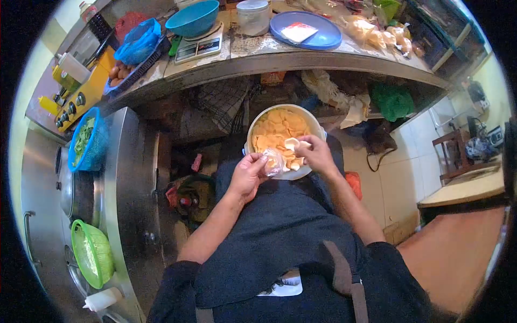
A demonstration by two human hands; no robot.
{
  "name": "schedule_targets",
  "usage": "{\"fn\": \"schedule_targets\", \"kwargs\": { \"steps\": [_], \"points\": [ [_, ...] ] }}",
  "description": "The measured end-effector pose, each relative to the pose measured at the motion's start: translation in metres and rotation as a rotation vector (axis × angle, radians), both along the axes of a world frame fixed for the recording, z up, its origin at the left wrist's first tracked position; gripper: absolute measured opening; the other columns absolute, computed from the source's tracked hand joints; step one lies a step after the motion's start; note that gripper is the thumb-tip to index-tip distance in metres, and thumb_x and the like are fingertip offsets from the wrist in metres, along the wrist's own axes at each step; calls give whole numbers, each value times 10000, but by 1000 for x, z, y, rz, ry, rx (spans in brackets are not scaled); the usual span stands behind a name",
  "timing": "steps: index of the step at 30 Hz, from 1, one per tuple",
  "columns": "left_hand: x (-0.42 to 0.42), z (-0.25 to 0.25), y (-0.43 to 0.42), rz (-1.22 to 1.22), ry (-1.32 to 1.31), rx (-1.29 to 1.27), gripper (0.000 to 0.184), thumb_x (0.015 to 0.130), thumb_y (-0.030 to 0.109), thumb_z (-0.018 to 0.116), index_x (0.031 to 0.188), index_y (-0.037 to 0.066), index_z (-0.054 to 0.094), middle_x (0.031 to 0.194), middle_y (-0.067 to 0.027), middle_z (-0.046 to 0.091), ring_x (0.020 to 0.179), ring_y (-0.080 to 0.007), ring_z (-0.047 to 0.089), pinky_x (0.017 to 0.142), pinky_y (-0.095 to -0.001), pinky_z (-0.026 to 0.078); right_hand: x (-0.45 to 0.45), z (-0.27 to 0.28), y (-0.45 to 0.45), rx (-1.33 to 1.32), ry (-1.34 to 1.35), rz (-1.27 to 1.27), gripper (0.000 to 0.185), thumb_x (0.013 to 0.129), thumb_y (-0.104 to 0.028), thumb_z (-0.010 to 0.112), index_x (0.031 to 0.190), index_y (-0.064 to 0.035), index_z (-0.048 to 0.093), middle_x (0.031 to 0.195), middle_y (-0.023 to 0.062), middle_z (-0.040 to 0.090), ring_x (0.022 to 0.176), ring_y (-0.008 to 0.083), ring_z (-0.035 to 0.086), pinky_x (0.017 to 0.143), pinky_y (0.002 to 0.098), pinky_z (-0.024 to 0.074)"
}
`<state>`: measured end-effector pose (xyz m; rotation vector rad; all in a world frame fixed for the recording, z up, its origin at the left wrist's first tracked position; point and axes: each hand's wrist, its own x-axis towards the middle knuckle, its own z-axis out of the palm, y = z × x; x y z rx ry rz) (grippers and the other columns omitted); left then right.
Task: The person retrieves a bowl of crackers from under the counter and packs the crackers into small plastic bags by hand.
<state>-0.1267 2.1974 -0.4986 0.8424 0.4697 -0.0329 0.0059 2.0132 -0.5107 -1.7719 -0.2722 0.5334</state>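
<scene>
So the right hand [318, 156] had a pale chip [291, 144] pinched, poking left from its fingertips, long side roughly sideways I think, just beyond the clear bag [274, 162] the left hand [249, 174] gripped, over the tub [296, 175].

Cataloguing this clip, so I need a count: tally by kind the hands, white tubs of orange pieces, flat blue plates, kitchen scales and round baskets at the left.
Hands: 2 (left hand, right hand)
White tub: 1
Blue plate: 1
Kitchen scale: 1
Round baskets: 2 (blue basket, green basket)
Total: 7
</scene>
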Motion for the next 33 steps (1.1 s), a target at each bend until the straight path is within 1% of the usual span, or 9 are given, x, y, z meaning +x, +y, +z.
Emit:
{"fn": "schedule_targets", "kwargs": {
  "steps": [4,8,9,12,17,20,23,26,33],
  "points": [
    [-1,17,-6,-23,-49,-36,175,936,125,551,1094,72,498,1039,-101,606,896,-213,644,814,-407,548,-22,50,-8,75,-20,58,321,819,-187,706,1070,-10,611,806,94,680,651,95,637,531,238,479],
    [-1,17,-9,-94,-84,-119,263,932,106,544,1180,84,459,1069,-118,594,936,-247,639,847,-434,540,-45,61,8,-208,-950,155,159,761,-143,698,878,-63,627,826,120,646,718,263,644,598,374,506],
    [-2,17,-9,-117,-89,-137,288,928,101,551,1197,94,449,1073,-114,592,932,-240,638,838,-428,541,-48,57,12,-241,-910,197,184,738,-130,684,895,-80,601,828,136,615,809,337,620,680,433,502],
    [-7,21,-13,-211,-85,-92,364,910,82,578,1235,115,417,1084,-91,591,914,-211,632,793,-392,537,-57,51,17,-376,-814,316,230,755,-131,676,952,-76,571,828,137,615,830,332,626,690,438,499],
    [-11,22,-10,-170,-33,-52,468,866,27,642,1238,96,365,1053,-86,612,905,-191,640,744,-338,556,-71,63,23,88,-449,456,483,804,-49,629,1265,-57,485,1006,212,648,943,365,632,818,413,508],
    [-12,8,-7,-148,-72,-30,470,855,24,655,1223,82,369,1039,-102,619,875,-188,646,712,-323,563,-72,73,15,-159,-460,480,389,810,-48,621,1194,-63,558,899,188,668,875,347,656,767,391,526],
    [-11,1,-6,-30,-62,169,435,829,5,676,1174,27,411,1017,-111,626,852,-169,650,669,-297,568,-41,46,18,-72,-671,257,290,816,-55,616,1106,-64,623,841,170,677,820,316,674,720,374,536],
    [-9,-1,-5,135,-88,324,289,829,-39,635,1076,-10,487,965,-89,628,769,-120,626,584,-233,520,17,13,21,-217,-536,47,239,813,-105,637,1029,-5,654,888,163,681,807,245,674,734,339,529],
    [-7,-14,10,276,-71,360,187,840,-19,606,1007,8,527,825,-52,621,584,-63,537,455,-200,406,75,-61,56,-468,-635,190,267,793,-88,575,1047,-44,645,1007,195,644,966,347,610,842,414,485]
  ]
}}
